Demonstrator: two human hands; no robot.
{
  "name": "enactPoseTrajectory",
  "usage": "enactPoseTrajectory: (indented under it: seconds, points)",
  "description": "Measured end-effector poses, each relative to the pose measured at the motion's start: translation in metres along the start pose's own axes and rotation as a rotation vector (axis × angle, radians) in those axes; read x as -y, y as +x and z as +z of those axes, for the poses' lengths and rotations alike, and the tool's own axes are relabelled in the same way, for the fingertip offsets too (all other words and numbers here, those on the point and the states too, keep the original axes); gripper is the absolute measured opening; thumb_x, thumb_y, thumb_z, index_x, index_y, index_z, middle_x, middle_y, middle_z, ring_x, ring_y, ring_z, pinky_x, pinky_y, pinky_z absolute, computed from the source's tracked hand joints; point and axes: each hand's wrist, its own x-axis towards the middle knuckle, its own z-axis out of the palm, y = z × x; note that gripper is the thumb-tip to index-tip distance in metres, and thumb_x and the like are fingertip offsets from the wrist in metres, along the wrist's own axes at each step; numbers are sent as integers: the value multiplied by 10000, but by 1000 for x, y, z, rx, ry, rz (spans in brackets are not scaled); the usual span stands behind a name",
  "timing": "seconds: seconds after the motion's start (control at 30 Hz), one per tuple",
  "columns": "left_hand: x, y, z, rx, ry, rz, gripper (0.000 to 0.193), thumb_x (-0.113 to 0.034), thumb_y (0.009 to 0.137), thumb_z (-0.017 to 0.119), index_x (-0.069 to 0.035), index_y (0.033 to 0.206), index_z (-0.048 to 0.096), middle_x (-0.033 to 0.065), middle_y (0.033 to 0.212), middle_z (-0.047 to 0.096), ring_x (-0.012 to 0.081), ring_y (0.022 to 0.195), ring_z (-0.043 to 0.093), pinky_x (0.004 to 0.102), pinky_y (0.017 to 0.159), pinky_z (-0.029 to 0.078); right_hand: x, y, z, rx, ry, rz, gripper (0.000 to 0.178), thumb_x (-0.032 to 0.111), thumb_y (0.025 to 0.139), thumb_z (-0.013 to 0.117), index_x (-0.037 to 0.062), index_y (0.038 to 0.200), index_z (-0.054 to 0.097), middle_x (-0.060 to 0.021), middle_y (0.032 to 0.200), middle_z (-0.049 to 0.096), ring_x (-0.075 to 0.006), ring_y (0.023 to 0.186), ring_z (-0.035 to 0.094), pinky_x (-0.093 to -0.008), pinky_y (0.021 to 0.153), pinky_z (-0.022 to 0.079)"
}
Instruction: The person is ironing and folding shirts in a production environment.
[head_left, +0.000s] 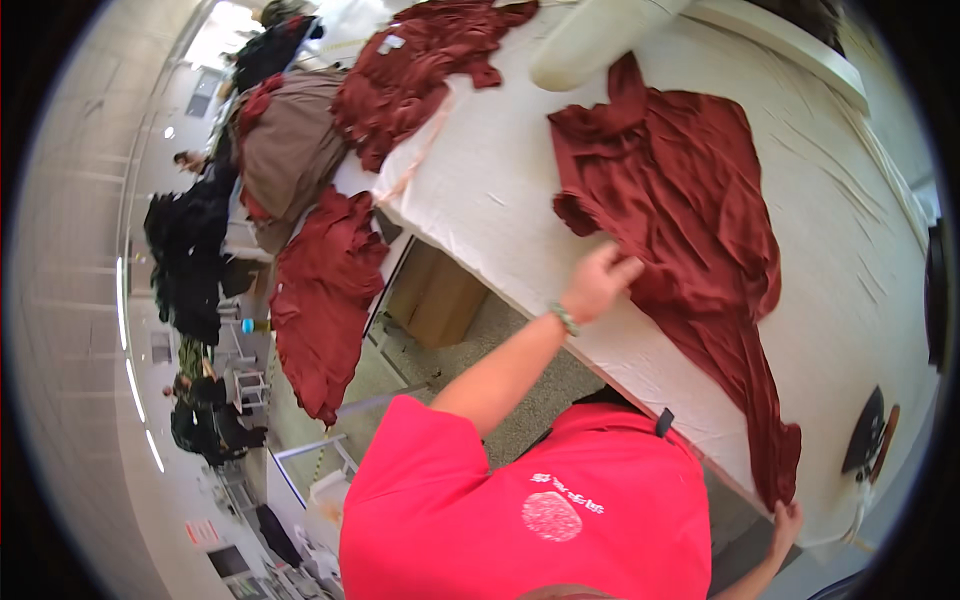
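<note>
A wrinkled dark red shirt lies spread on a white cloth-covered table. One long sleeve runs from it toward the table's near right edge. My left hand, with a bracelet at the wrist, is at the shirt's left edge. Its fingertips are slightly apart and reach the fabric, without a visible grip. Down at the lower right, my right hand pinches the end of the sleeve at the table edge. Part of that hand's fingers is hidden by the cloth.
An iron with a cord stands at the table's right side. A padded white arm juts over the far edge. More dark red garments are heaped at the far left; another hangs beside the table. A cardboard box sits below.
</note>
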Motion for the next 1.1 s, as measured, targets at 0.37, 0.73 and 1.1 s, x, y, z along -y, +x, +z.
enactPoseTrajectory:
  seconds: [0.37,0.73,1.1]
  points:
    - [-125,177,-43,-385,1124,866,270,-243,979,574,6,891,629,253,828,645,430,784,595,520,737,473,199,91,-44,-96,-345,-488,272,156,1003,567,9,1201,681,-85,1141,666,-197,1065,601,-335,944,487]
    - [23,74,-79,-421,879,84,488,-417,998,612,61,1058,685,225,917,711,352,749,643,460,711,527,150,68,15,51,-99,-192,326,91,923,632,17,1236,687,-41,1138,711,-139,1026,632,-288,937,486]
    - [31,25,-60,-144,344,-297,351,-289,981,669,-7,1191,668,46,950,704,140,694,647,266,494,519,155,66,60,101,-545,-336,359,206,938,686,11,1238,667,2,930,699,-97,795,623,-268,669,492]
